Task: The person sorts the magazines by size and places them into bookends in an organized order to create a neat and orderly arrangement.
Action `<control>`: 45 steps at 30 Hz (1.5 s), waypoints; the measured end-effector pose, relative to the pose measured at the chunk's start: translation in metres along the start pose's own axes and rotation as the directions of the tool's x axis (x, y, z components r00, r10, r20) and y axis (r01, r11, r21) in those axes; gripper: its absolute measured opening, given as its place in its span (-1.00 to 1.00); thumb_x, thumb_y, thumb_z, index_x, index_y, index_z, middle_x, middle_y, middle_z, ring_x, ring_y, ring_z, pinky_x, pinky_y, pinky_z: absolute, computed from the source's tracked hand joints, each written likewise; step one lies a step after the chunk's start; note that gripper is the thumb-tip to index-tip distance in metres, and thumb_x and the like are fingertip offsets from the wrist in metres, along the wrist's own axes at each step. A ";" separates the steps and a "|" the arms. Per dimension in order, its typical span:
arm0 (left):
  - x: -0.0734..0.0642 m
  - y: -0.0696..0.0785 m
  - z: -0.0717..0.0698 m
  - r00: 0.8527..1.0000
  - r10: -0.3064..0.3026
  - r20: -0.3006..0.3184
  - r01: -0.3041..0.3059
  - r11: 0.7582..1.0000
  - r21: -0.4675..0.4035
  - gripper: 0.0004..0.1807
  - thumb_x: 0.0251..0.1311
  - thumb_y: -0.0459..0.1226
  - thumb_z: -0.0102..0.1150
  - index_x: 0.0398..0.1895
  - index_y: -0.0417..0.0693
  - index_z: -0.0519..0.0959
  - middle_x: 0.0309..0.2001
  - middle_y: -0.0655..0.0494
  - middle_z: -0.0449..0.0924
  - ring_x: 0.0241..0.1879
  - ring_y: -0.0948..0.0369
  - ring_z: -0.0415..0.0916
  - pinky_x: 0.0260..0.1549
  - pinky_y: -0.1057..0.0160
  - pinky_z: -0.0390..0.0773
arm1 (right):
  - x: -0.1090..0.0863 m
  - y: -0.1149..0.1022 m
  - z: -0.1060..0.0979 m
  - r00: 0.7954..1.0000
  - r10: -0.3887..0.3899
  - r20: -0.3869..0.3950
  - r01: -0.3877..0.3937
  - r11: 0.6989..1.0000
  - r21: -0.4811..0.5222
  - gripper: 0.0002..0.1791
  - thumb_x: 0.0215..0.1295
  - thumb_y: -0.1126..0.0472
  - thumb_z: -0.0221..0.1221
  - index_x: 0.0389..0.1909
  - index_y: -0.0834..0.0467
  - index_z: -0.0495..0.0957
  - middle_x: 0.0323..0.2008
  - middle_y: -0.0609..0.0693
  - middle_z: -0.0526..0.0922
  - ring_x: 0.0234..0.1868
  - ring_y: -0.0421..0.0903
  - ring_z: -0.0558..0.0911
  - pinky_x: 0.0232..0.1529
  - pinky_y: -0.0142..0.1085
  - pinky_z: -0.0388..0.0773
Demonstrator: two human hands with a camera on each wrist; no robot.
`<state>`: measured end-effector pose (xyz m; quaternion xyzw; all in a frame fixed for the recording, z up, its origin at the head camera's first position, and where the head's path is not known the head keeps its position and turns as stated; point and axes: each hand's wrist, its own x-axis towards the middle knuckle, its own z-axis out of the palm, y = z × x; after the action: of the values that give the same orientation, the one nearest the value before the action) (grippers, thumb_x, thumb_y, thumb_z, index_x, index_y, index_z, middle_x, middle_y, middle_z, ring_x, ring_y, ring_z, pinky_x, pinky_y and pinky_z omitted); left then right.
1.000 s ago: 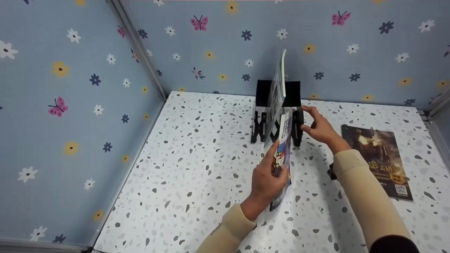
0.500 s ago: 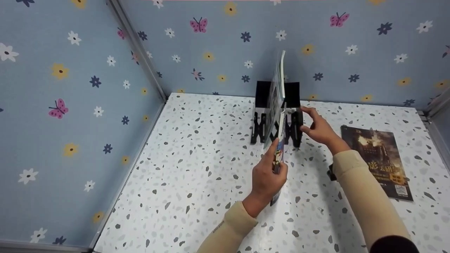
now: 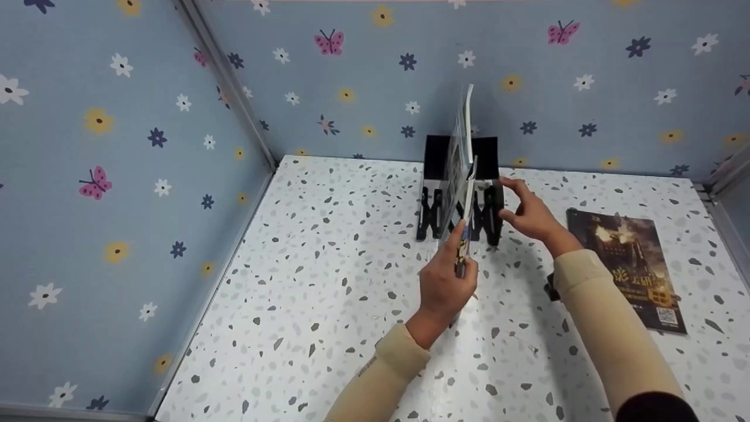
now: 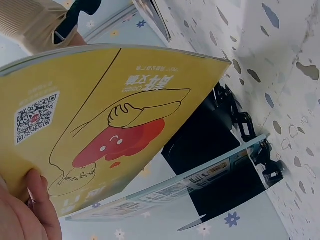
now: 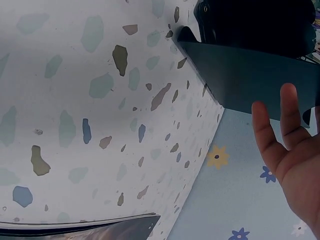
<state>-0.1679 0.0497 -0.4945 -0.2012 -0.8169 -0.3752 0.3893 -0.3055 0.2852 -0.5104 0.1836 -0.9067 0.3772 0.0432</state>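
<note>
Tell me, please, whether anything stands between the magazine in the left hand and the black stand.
Nothing visible stands between the yellow magazine in the left hand and the black stand; the upright book in it is to the magazine's left, so clearance may be tight.

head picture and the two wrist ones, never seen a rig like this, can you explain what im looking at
There is no machine here, just a person working bare-handed. The head picture comes from a camera worn on the head, looking forward and down; the other two come from a camera on each wrist. On the speckled table stands a black holder with a thin book upright in it; a dark magazine lies flat to the right. The left hand holds a booklet, its yellow cover facing the left wrist camera. The right hand is at the holder's right side.
</note>
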 end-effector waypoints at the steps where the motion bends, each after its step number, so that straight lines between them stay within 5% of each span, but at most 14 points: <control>1: 0.001 -0.001 0.002 1.000 0.007 -0.005 -0.007 1.000 0.007 -0.24 0.02 -0.45 0.15 0.40 -0.04 0.28 0.00 0.03 0.66 -0.68 0.39 0.06 -0.69 0.50 0.08 | 0.000 0.000 0.000 1.000 0.001 -0.001 -0.001 1.000 -0.004 -0.24 0.28 0.07 0.24 0.43 0.14 0.16 0.40 0.18 0.28 -0.68 -0.26 0.27 -0.47 -0.29 0.31; 15: 0.010 -0.009 0.025 0.996 0.067 -0.064 -0.062 0.995 0.079 -0.26 -0.01 -0.46 0.19 0.36 -0.05 0.32 -0.43 0.14 0.52 -0.61 0.35 0.27 -0.68 0.48 0.11 | 0.001 0.000 0.001 0.999 0.043 0.011 -0.042 0.999 -0.008 -0.26 0.30 0.13 0.22 0.45 0.06 0.15 0.43 0.17 0.23 -0.66 -0.21 0.32 -0.46 -0.28 0.35; 28: 0.019 -0.018 0.033 0.988 0.107 -0.110 -0.090 0.985 0.146 -0.28 0.04 -0.43 0.17 0.37 -0.04 0.29 -0.47 0.16 0.50 -0.64 0.34 0.20 -0.70 0.43 0.07 | 0.000 0.002 0.001 1.000 0.015 0.009 -0.015 1.000 -0.010 -0.27 0.32 0.06 0.20 0.45 0.07 0.14 0.42 0.18 0.24 -0.68 -0.27 0.29 -0.46 -0.29 0.33; 36: 0.023 -0.025 0.041 0.981 0.126 -0.148 -0.096 0.977 0.190 -0.18 -0.10 -0.46 0.29 0.35 -0.01 0.30 -0.45 0.15 0.53 -0.64 0.33 0.19 -0.70 0.41 0.07 | 0.001 0.001 0.001 1.000 0.024 0.003 -0.024 1.000 -0.007 -0.26 0.29 0.08 0.22 0.44 0.09 0.16 0.42 0.17 0.25 -0.69 -0.26 0.29 -0.47 -0.29 0.34; 45: 0.024 -0.029 0.052 0.965 0.202 -0.169 -0.157 0.956 0.248 -0.20 -0.09 -0.42 0.30 0.33 -0.02 0.29 -0.46 0.19 0.52 -0.63 0.35 0.24 -0.70 0.41 0.06 | 0.001 0.000 0.000 0.999 0.039 0.011 -0.039 0.999 -0.009 -0.26 0.29 0.11 0.23 0.44 0.10 0.16 0.41 0.17 0.26 -0.67 -0.25 0.31 -0.46 -0.30 0.34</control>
<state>-0.2261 0.0723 -0.5101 -0.1906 -0.7919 -0.2577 0.5198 -0.3066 0.2850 -0.5102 0.1676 -0.9120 0.3732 0.0316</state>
